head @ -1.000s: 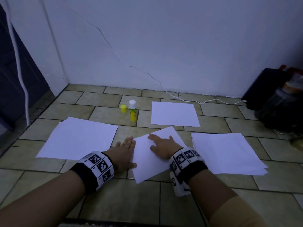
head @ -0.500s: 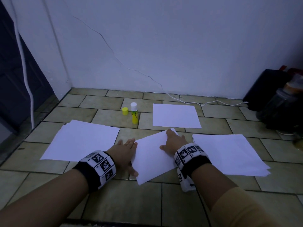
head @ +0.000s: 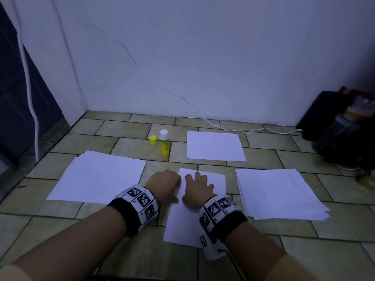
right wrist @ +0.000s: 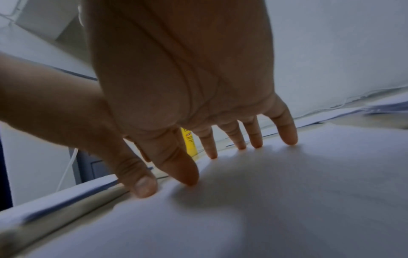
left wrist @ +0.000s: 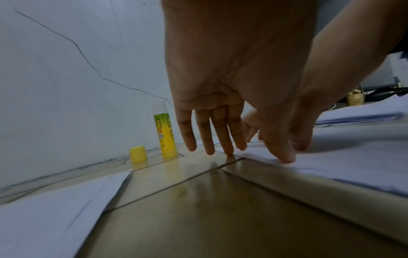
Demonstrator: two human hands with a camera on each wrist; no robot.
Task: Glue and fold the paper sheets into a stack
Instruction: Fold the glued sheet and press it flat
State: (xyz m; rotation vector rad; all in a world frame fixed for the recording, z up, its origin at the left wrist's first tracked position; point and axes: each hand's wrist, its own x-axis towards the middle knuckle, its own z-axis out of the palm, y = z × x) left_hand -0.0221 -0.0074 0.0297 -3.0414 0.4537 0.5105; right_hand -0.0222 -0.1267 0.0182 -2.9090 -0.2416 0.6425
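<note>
A white folded sheet point(head: 218, 182) lies on the tiled floor in front of me. My right hand point(head: 197, 188) presses on it with straight, spread fingers point(right wrist: 287, 136). At the sheet's left edge my left hand point(head: 165, 184) rests with straight fingers point(left wrist: 227, 139), its thumb on the paper. An uncapped yellow glue stick point(head: 164, 142) stands behind the hands, its yellow cap point(head: 153, 140) beside it. A paper stack point(head: 97, 177) lies at the left, another stack point(head: 278, 193) at the right, and a folded sheet point(head: 215, 146) at the back.
A white cable point(head: 243, 130) runs along the foot of the wall to a dark bag point(head: 324, 116) at the right. A clear jar point(head: 343, 128) stands beside the bag. A dark door and a white cord point(head: 30, 98) are at the left.
The middle sheet has turned from a diagonal lie to roughly square with me. My right hand moved back toward the sheet's left part, and my left hand came in against its left edge.
</note>
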